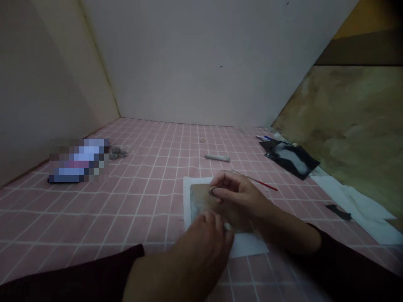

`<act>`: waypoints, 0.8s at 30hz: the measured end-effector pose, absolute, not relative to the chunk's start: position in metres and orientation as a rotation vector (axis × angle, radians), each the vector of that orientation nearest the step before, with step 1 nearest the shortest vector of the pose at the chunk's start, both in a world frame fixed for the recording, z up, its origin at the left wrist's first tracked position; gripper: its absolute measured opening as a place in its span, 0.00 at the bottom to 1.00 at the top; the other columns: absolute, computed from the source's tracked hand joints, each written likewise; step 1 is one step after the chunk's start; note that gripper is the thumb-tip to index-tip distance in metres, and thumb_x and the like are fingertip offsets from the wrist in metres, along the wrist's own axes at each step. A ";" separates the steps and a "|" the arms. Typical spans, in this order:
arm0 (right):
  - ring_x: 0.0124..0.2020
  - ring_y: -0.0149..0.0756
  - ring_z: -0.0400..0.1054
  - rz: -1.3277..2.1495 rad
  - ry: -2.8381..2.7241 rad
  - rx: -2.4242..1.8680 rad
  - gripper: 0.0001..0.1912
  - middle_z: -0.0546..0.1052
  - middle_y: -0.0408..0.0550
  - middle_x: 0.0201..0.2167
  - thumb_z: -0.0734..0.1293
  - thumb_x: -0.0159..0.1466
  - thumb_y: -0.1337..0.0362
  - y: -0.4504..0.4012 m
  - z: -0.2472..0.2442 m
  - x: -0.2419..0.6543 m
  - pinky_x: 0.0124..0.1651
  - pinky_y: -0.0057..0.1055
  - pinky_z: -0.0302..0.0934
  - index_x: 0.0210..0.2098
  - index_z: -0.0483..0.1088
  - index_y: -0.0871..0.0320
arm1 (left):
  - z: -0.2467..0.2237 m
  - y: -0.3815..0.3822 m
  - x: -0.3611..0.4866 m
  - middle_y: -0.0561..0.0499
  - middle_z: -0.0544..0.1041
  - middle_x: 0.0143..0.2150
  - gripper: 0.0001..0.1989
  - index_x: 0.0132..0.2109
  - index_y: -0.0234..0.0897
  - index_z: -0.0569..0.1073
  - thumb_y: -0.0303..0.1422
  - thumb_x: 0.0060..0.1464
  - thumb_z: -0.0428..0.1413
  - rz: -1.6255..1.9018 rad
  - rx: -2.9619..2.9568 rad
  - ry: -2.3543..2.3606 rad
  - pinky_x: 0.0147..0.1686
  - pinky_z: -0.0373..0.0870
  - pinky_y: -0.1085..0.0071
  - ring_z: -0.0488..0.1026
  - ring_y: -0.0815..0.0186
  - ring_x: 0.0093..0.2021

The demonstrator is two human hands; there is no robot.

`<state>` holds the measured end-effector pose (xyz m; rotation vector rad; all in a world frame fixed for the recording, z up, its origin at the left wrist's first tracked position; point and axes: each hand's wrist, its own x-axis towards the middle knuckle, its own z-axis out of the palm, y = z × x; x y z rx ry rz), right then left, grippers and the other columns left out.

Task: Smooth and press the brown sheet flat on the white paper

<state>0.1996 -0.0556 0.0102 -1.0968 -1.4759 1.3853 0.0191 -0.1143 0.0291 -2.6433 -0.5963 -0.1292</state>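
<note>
The right hand pinches a small ring between narrowed fingers, over the far part of a brown sheet, which lies on white paper. The left hand is at the near part of the brown sheet, its fingers curled in, and whether they grip anything I cannot tell. Beyond the brown sheet a grey bar lies on the surface, with a red-handled stick to the sheet's far right.
</note>
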 end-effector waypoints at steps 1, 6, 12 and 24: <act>0.27 0.26 0.63 1.369 -1.530 -1.089 0.07 0.69 0.40 0.26 0.68 0.58 0.63 -0.055 0.011 0.202 0.31 0.26 0.58 0.34 0.67 0.58 | 0.024 -0.113 0.022 0.45 0.75 0.35 0.10 0.43 0.33 0.71 0.30 0.54 0.51 -0.100 -2.649 -0.628 0.35 0.64 0.67 0.70 0.64 0.35; 0.29 0.27 0.62 1.177 -1.779 -1.117 0.06 0.69 0.41 0.28 0.68 0.60 0.64 -0.049 0.014 0.218 0.31 0.26 0.58 0.36 0.68 0.58 | 0.008 -0.108 0.031 0.45 0.74 0.33 0.09 0.39 0.33 0.70 0.33 0.54 0.50 -0.096 -2.712 -0.612 0.31 0.63 0.66 0.68 0.64 0.31; 0.29 0.28 0.62 1.089 -1.966 -1.196 0.02 0.69 0.42 0.28 0.65 0.60 0.67 -0.052 0.020 0.214 0.31 0.27 0.57 0.34 0.69 0.59 | 0.034 -0.115 0.021 0.47 0.74 0.35 0.10 0.43 0.35 0.71 0.32 0.55 0.51 -0.041 -2.667 -0.607 0.36 0.65 0.67 0.68 0.65 0.35; 0.29 0.27 0.62 0.837 -2.486 -1.123 0.06 0.70 0.40 0.29 0.62 0.58 0.74 -0.043 0.018 0.188 0.34 0.26 0.55 0.32 0.68 0.58 | 0.034 -0.117 0.024 0.41 0.76 0.40 0.18 0.46 0.34 0.75 0.34 0.56 0.44 0.097 -2.587 -0.558 0.41 0.66 0.62 0.72 0.59 0.39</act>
